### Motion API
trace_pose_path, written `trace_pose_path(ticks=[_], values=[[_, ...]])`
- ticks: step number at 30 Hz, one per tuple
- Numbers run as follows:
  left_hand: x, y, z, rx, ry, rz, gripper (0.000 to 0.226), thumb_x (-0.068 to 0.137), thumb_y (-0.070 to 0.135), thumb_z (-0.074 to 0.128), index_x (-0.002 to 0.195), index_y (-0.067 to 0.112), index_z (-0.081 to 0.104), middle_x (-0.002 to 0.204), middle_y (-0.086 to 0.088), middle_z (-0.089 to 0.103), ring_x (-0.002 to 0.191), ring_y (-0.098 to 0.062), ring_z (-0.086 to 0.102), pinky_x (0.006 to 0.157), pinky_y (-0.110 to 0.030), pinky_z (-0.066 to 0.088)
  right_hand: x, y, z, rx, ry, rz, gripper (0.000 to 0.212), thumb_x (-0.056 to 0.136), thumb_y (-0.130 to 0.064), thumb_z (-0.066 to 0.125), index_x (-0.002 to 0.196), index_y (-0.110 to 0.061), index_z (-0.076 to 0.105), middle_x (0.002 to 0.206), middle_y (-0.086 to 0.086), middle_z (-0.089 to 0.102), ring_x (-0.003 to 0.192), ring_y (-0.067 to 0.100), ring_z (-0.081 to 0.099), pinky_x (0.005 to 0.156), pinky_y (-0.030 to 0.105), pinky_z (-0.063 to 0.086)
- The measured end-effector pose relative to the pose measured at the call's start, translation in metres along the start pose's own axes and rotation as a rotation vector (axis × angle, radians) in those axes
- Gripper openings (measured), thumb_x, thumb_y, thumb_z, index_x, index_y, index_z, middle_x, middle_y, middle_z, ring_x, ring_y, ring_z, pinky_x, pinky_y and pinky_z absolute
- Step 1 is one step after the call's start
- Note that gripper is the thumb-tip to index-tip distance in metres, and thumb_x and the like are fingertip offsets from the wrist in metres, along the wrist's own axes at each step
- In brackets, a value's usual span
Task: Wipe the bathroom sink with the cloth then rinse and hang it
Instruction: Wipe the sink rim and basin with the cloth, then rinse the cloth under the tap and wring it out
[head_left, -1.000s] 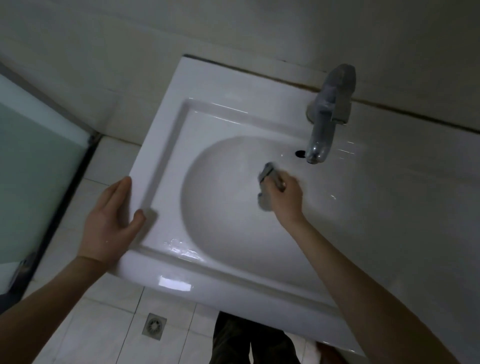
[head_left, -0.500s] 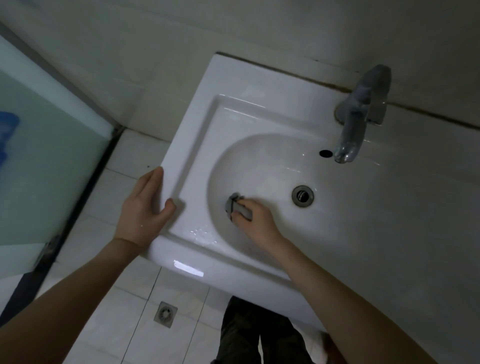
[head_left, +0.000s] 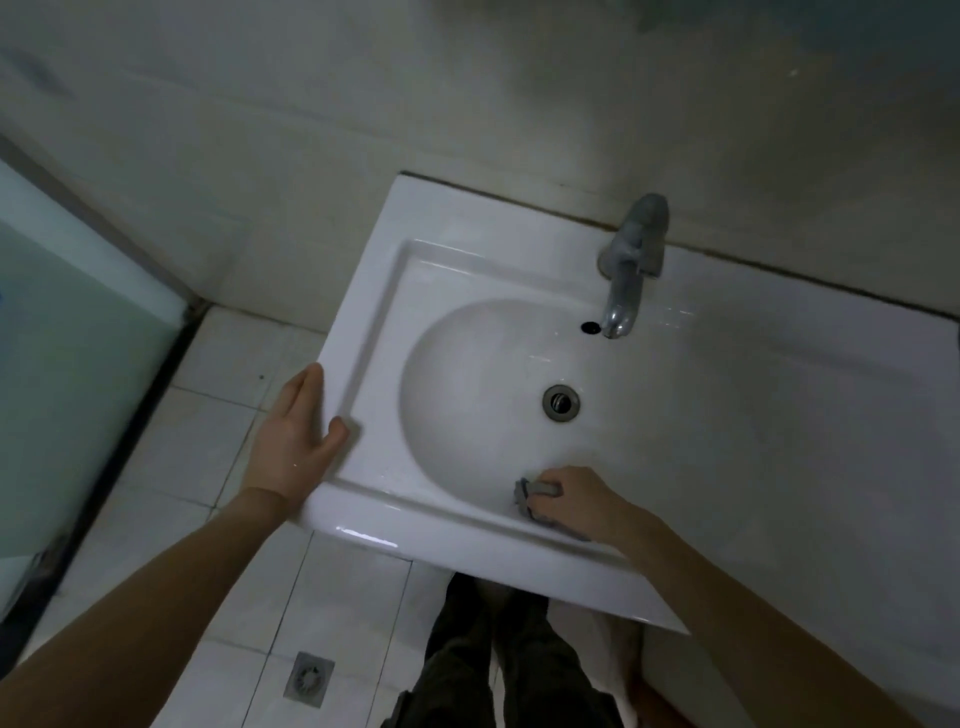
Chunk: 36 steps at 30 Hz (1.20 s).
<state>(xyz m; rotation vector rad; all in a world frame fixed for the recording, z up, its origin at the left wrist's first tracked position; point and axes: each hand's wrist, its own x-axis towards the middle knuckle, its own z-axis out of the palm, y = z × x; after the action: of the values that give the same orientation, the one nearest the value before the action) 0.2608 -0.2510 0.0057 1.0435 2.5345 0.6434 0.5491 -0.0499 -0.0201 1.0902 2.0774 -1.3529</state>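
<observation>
Two hands at one white sink (head_left: 374, 312), by far the largest thing in view, spreading ahead of both hands and on past the right one.

Next in size, the left hand (head_left: 291, 431): laid along the sink's left outer edge, fingers straight and pointing away down the side, thumb hooked over the top of the rim. Open, bracing, holding nothing.

Then the right hand (head_left: 576, 499): down inside the bowl (head_left: 467, 395) at its near wall, fingers curled over the grey cloth (head_left: 527, 496) and pressing it to the porcelain.

Tap (head_left: 631, 260) well ahead of the right hand, at the far rim, spout aimed down into the bowl; no running water to be seen.

Cloth bunched small and mostly covered, poking out at the fingertips toward the left hand and trailing back under the palm. Long axis roughly along the bowl's near wall. Entirely in the right hand's keeping, well apart from the left.

Smallest, the drain (head_left: 561, 404), ahead of the right knuckles, between them and the tap.

Judged mid-wipe, with rinsing and hanging not yet done. For the rinse: straight ahead with the cloth, over the drain, to under the spout, a short reach for the right hand alone.
</observation>
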Motion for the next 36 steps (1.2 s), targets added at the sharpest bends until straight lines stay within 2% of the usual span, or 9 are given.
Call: trace_pose_path(ticks=[3,6,9,13,16,19,24,30,36], values=[[-0.002,0.004,-0.005,0.013,-0.054,0.008,0.072,0.093,0.023,0.059,0.153,0.007,0.022,0.156,-0.013,0.028,0.134,-0.034,0.042,0.109,-0.04,0.035,-0.017,0.005,-0.027,-0.096,-0.075,0.079,0.04,0.084,-0.022,0.061,0.051,-0.019,0.039,0.049,-0.004,0.034,0.046,0.009,0.032,0.055,0.027,0.028],[0.001,0.009,-0.013,0.041,-0.123,-0.003,0.07,0.091,0.022,0.061,0.149,0.004,0.027,0.152,-0.016,0.032,0.127,-0.038,0.047,0.103,-0.046,0.041,-0.04,0.015,-0.056,-0.005,-0.056,0.132,0.043,0.085,-0.025,0.065,0.046,-0.021,0.046,0.042,-0.009,0.037,0.04,0.005,0.035,0.051,0.021,0.032],[0.008,0.021,-0.024,0.151,-0.128,0.02,0.057,0.085,0.034,0.052,0.129,-0.002,0.047,0.128,-0.024,0.052,0.104,-0.043,0.056,0.084,-0.048,0.049,-0.064,0.026,-0.076,0.421,0.139,0.134,0.027,0.085,-0.023,0.068,0.062,-0.009,0.066,0.062,0.008,0.06,0.059,0.018,0.058,0.062,0.03,0.052],[0.023,0.071,-0.026,0.193,-0.042,0.121,0.065,0.082,0.041,0.04,0.126,-0.004,0.054,0.12,-0.027,0.058,0.105,-0.046,0.055,0.091,-0.05,0.046,-0.081,0.038,-0.09,1.157,0.255,0.032,0.03,0.092,-0.017,0.058,0.099,0.012,0.064,0.094,0.023,0.066,0.076,0.029,0.065,0.067,0.039,0.056],[0.031,0.145,-0.016,-0.053,-0.096,0.231,0.051,0.09,0.037,0.05,0.128,0.004,0.054,0.114,-0.013,0.063,0.102,-0.03,0.059,0.092,-0.041,0.048,-0.077,0.039,-0.094,1.436,0.237,-0.078,0.027,0.092,-0.017,0.047,0.107,0.005,0.053,0.088,0.012,0.065,0.068,0.018,0.063,0.059,0.031,0.049],[0.047,0.237,0.006,-0.375,-0.233,0.184,0.028,0.093,0.031,0.059,0.117,0.016,0.057,0.094,-0.003,0.066,0.083,-0.016,0.061,0.08,-0.029,0.05,-0.062,0.043,-0.095,1.615,0.224,-0.068,0.031,0.081,-0.022,0.058,0.102,0.001,0.056,0.085,0.009,0.056,0.07,0.019,0.051,0.065,0.03,0.04],[0.092,0.332,0.044,-0.844,-0.413,-0.166,0.038,0.092,0.034,0.06,0.103,-0.002,0.065,0.084,-0.015,0.072,0.072,-0.026,0.067,0.086,-0.041,0.056,-0.042,0.055,-0.089,1.68,0.276,0.098,0.019,0.091,-0.021,0.052,0.105,-0.008,0.057,0.09,0.01,0.057,0.081,0.022,0.055,0.073,0.033,0.046],[0.116,0.352,0.057,-0.968,-0.377,-0.344,0.026,0.091,0.018,0.062,0.071,0.002,0.065,0.056,-0.008,0.067,0.053,-0.02,0.065,0.067,-0.031,0.055,-0.026,0.062,-0.084,1.586,0.264,0.219,0.031,0.096,-0.024,0.052,0.113,-0.002,0.066,0.106,0.013,0.067,0.092,0.026,0.064,0.078,0.038,0.05],[0.134,0.371,0.052,-0.912,-0.247,-0.378,0.02,0.086,0.017,0.066,0.077,-0.001,0.068,0.05,-0.004,0.063,0.043,-0.015,0.056,0.045,-0.02,0.045,-0.01,0.054,-0.087,1.5,0.252,0.228,0.027,0.094,-0.024,0.056,0.107,-0.005,0.069,0.098,0.014,0.068,0.084,0.027,0.064,0.073,0.035,0.051]])
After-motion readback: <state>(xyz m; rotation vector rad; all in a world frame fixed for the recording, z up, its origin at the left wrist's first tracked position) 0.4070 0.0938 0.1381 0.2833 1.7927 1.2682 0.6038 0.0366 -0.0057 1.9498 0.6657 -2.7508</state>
